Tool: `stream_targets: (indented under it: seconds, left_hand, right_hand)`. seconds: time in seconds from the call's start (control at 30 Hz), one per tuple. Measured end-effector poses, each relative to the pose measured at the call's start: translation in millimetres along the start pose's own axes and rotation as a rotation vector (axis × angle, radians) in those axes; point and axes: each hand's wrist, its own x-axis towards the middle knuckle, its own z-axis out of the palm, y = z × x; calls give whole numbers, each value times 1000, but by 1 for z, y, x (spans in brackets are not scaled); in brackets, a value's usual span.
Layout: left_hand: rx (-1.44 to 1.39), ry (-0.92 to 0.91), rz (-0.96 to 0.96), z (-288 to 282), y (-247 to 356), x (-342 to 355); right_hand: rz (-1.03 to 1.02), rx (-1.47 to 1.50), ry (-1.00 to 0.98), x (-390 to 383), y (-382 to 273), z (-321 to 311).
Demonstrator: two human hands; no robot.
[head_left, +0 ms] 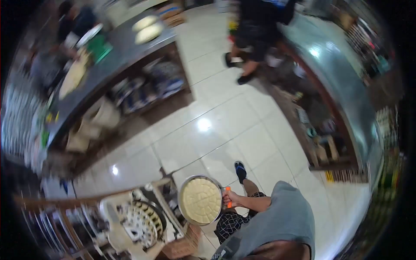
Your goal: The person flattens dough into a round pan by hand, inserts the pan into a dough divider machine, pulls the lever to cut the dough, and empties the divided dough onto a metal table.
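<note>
A round metal pan (179,200) is held level at the lower middle, beside a machine. Pale dough (201,200) fills it, flattened and marked into many small sections in a ring-like pattern. My right hand (231,198) closes round an orange handle (228,205) at the pan's right rim. Left of the pan stands a whitish machine (116,236) with a round head of slotted, blade-like parts (141,220). My left hand does not show.
A metal-topped table (125,47) at upper left carries dough lumps (148,34) and a green object (98,48); a person works behind it. Another person (255,34) stands by a metal counter (333,78) at right. A cardboard box (184,245) lies below the pan.
</note>
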Motion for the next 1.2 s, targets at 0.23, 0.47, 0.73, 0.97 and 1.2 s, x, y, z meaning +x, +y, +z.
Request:
stream_targets:
  seconds: [0.23,0.47,0.73,0.97,1.2]
  left_hand:
    - [1556,420,145,-221,7,42]
    - [1826,439,-582,-435,-95,43]
    - [1258,266,-1425,-427,-426,154]
    - [1472,59,-1543,-425,-542,270]
    - [1629,70,-1448,-429,-636,355]
  right_hand:
    - [-521,663,295,-199,-61,-145]
    - [-977,1010,162,-395,-102,-228]
    - [-1116,1118,-94,-530,-130,-244]
    - [-1147,800,-41,-574,-253,-283]
    - [-1330,499,837,-643,-426,-266]
